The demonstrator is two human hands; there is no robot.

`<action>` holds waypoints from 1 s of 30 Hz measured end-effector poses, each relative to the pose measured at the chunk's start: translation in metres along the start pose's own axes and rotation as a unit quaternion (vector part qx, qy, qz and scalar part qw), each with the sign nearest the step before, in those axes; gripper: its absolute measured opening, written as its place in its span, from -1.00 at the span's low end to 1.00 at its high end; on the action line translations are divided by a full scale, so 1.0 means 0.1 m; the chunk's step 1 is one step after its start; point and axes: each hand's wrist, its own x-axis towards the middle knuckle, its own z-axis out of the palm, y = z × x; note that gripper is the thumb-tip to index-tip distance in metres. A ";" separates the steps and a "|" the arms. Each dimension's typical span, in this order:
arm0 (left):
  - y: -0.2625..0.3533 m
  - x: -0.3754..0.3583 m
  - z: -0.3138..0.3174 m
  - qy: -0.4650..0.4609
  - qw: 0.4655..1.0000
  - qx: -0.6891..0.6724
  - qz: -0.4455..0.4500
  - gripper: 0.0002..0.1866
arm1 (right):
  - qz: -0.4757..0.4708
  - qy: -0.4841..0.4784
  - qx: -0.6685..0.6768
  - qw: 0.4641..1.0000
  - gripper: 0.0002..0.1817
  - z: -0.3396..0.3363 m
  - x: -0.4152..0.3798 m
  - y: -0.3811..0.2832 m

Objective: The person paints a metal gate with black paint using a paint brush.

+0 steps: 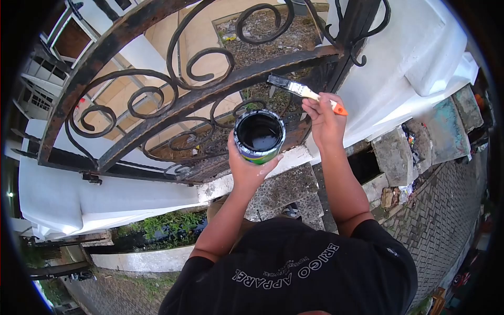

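Note:
My left hand (249, 171) is wrapped round a paint can (260, 137), its open top facing up. Glossy black paint lies inside, and the rim is smeared with black. In my right hand (328, 122) is a paintbrush (302, 90) with an orange-tipped pale handle, gripped between thumb and fingers. Its black-coated bristles point left, above and to the right of the can, and overlap a curved bar of the gate in this view. The dark metal gate (220, 93), with scrolls and rusty patches, spans the space before me.
White walls (409, 47) flank the gate, with a white sill (226, 186) below it. Stone-patterned slabs (283, 189) lie under my hands. A drain opening (364, 167) and concrete blocks (392, 155) are at right, beside brick paving (420, 231). Green plants (163, 228) grow in a channel at lower left.

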 end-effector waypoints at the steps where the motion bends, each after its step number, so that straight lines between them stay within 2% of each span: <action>1: 0.00 -0.03 -0.04 -0.001 1.000 0.001 0.001 0.18 | -0.001 0.000 0.001 1.000 -0.86 -0.03 0.07 0.06; 3: -0.03 -0.11 -0.13 -0.008 1.000 0.009 -0.026 0.19 | -0.067 0.003 -0.087 0.994 -0.85 -0.07 0.16 0.15; 4: -0.05 -0.13 -0.17 -0.008 1.000 0.007 -0.022 0.20 | -0.066 0.006 -0.086 0.994 -0.85 -0.10 0.20 0.15; 6: -0.02 -0.19 -0.25 -0.009 0.999 0.017 -0.032 0.20 | -0.147 0.010 -0.155 0.977 -0.86 -0.17 0.26 0.09; 11: -0.02 -0.31 -0.40 0.004 0.999 0.025 -0.048 0.19 | -0.194 0.033 -0.195 0.961 -0.84 -0.32 0.19 -0.07; 13: -0.01 -0.35 -0.46 0.011 0.998 0.035 -0.057 0.16 | -0.287 0.067 -0.249 0.923 -0.88 -0.28 0.12 0.01; 14: -0.04 -0.37 -0.50 0.013 0.998 0.040 -0.053 0.16 | -0.311 0.090 -0.346 0.881 -0.91 -0.31 0.10 0.07; 15: -0.05 -0.38 -0.52 0.014 0.998 0.045 -0.049 0.16 | -0.310 0.093 -0.346 0.881 -0.91 -0.25 0.07 0.08; 17: -0.03 -0.40 -0.54 0.023 0.998 0.028 -0.057 0.15 | -0.420 0.015 -0.456 0.784 -0.87 -0.01 -0.05 0.13; 19: -0.09 -0.43 -0.61 0.025 0.997 0.048 -0.046 0.17 | -0.457 -0.058 -0.449 0.766 -0.82 0.14 -0.12 0.27; 22: -0.13 -0.47 -0.68 0.042 0.996 0.044 -0.061 0.18 | -0.455 -0.108 -0.420 0.778 -0.79 0.35 -0.27 0.42; 25: -0.13 -0.49 -0.77 0.035 0.992 0.090 -0.079 0.21 | -0.444 -0.115 -0.415 0.786 -0.78 0.36 -0.34 0.37; 27: -0.12 -0.51 -0.79 0.041 0.994 0.075 -0.075 0.20 | -0.441 -0.100 -0.405 0.794 -0.78 0.25 -0.31 0.29; 30: -0.11 -0.53 -0.81 0.048 0.994 0.061 -0.072 0.20 | -0.446 0.003 -0.450 0.774 -0.78 0.21 -0.22 0.20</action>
